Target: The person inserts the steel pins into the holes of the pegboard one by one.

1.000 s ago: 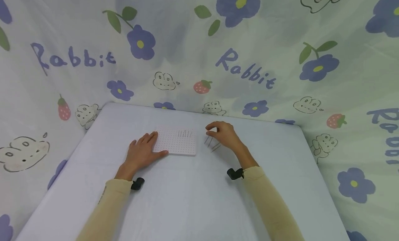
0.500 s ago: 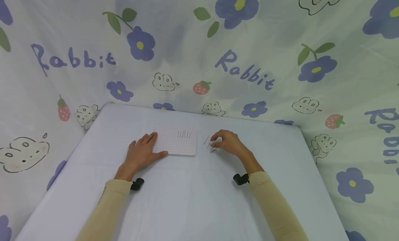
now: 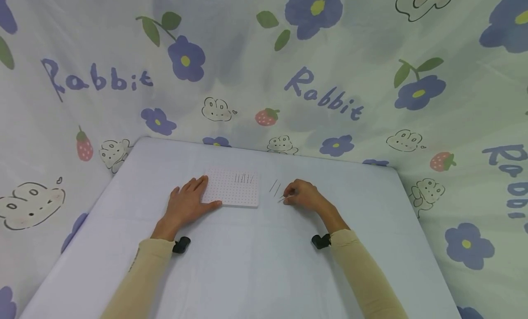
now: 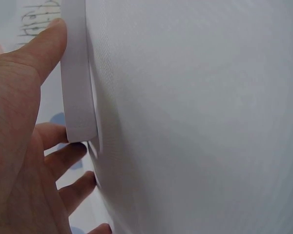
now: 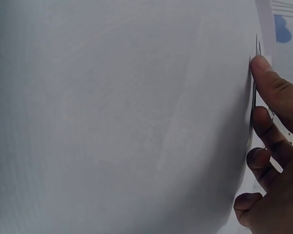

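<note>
My left hand (image 3: 187,202) lies with spread fingers against the left side of a white pegboard (image 3: 222,193), thumb along its near edge. In the left wrist view, the thumb and fingers touch the board's edge (image 4: 78,97). A row of several thin metal needles (image 3: 243,178) stands in the board's far right part. My right hand (image 3: 303,195) is low over loose needles on the table. In the right wrist view, a thin needle (image 5: 254,97) runs past the thumb and index fingertip, which stand apart with a gap between them.
Two loose needles (image 3: 274,186) lie between the board and my right hand. A white cloth covers the table (image 3: 247,264). Behind it hangs a patterned curtain (image 3: 247,80) with flowers and rabbits. A black camera (image 3: 321,241) sits on the right wrist.
My right hand has come down and toward me onto the loose needles, its fingers drawing in. The left hand has stayed on the pegboard.
</note>
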A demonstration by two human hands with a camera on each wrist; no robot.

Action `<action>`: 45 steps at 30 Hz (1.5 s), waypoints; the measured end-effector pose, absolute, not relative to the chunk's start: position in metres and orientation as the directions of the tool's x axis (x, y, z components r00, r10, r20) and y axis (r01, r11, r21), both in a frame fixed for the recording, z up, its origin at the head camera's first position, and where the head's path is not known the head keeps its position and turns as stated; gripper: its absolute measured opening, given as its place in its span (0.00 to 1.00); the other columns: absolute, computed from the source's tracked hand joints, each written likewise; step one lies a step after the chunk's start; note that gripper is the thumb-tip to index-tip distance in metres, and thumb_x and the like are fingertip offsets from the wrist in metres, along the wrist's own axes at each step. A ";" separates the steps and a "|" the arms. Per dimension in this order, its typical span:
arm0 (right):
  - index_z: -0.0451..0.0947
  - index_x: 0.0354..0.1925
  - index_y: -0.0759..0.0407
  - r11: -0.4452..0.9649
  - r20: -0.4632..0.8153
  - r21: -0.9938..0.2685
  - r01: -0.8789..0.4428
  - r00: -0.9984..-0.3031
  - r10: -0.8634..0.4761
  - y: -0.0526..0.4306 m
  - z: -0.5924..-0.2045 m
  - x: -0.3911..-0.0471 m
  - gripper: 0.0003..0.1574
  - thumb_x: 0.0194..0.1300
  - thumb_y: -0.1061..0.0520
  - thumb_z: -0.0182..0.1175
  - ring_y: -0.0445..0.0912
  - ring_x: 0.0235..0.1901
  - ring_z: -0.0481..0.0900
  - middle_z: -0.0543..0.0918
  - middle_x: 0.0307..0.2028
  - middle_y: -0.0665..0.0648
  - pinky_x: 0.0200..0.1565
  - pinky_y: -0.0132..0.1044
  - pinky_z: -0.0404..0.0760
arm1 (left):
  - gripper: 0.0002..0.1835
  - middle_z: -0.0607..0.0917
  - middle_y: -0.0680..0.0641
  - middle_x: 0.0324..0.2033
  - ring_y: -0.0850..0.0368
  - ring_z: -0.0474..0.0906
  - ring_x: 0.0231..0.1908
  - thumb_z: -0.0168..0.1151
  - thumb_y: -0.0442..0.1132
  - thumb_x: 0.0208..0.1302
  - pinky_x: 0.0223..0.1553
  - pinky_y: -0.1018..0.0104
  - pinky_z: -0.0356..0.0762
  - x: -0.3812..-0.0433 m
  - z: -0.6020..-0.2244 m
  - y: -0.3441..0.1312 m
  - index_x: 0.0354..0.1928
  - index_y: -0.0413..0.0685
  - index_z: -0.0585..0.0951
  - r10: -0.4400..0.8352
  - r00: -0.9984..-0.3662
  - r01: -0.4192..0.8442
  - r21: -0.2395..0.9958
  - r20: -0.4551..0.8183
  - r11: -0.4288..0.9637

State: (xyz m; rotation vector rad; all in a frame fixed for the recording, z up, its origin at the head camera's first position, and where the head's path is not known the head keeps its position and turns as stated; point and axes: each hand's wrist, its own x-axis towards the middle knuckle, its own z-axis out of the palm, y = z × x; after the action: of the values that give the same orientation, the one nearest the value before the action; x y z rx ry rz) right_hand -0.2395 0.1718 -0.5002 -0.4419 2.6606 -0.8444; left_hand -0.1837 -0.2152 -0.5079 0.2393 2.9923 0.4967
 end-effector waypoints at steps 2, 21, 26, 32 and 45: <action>0.85 0.39 0.50 0.779 -0.193 -0.593 -0.203 -0.904 -0.382 0.171 -0.500 -0.239 0.09 0.60 0.51 0.73 0.45 0.46 0.79 0.82 0.40 0.48 0.55 0.47 0.75 | 0.58 0.58 0.39 0.77 0.34 0.51 0.75 0.57 0.75 0.60 0.67 0.24 0.44 -0.183 -0.508 -0.215 0.79 0.42 0.54 0.170 -0.983 0.138 0.331 -0.070 0.934; 0.86 0.32 0.44 0.808 -0.147 -0.522 -0.273 -0.904 -0.401 0.167 -0.509 -0.238 0.04 0.61 0.48 0.72 0.42 0.39 0.76 0.80 0.35 0.44 0.54 0.53 0.72 | 0.57 0.58 0.38 0.77 0.34 0.51 0.75 0.58 0.74 0.61 0.67 0.24 0.45 -0.181 -0.507 -0.215 0.79 0.41 0.54 0.172 -0.984 0.143 0.332 -0.057 0.932; 0.86 0.33 0.44 0.814 -0.134 -0.498 -0.297 -0.902 -0.411 0.166 -0.509 -0.237 0.05 0.63 0.47 0.70 0.41 0.38 0.76 0.80 0.35 0.43 0.52 0.54 0.72 | 0.57 0.58 0.38 0.77 0.34 0.51 0.75 0.58 0.73 0.61 0.67 0.24 0.45 -0.181 -0.506 -0.214 0.79 0.41 0.54 0.171 -0.984 0.143 0.332 -0.056 0.932; 0.86 0.32 0.44 0.815 -0.130 -0.491 -0.308 -0.899 -0.418 0.166 -0.510 -0.236 0.05 0.64 0.48 0.69 0.41 0.36 0.75 0.80 0.35 0.43 0.51 0.55 0.72 | 0.56 0.58 0.38 0.77 0.34 0.51 0.75 0.59 0.72 0.62 0.67 0.24 0.45 -0.180 -0.506 -0.214 0.79 0.41 0.54 0.172 -0.983 0.142 0.332 -0.061 0.932; 0.84 0.32 0.47 0.793 -0.114 -0.539 -0.284 -0.908 -0.403 0.163 -0.506 -0.236 0.07 0.68 0.51 0.66 0.43 0.36 0.74 0.79 0.35 0.46 0.46 0.44 0.73 | 0.56 0.59 0.39 0.76 0.35 0.52 0.75 0.59 0.73 0.61 0.68 0.25 0.46 -0.180 -0.505 -0.214 0.78 0.41 0.55 0.171 -0.984 0.143 0.327 -0.056 0.934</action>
State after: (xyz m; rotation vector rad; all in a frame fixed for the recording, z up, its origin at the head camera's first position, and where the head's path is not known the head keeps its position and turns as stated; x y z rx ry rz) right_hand -0.2362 0.1631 -0.5059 -0.5368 2.7597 -0.7771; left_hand -0.1796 -0.2139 -0.5051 0.2444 3.0072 0.4990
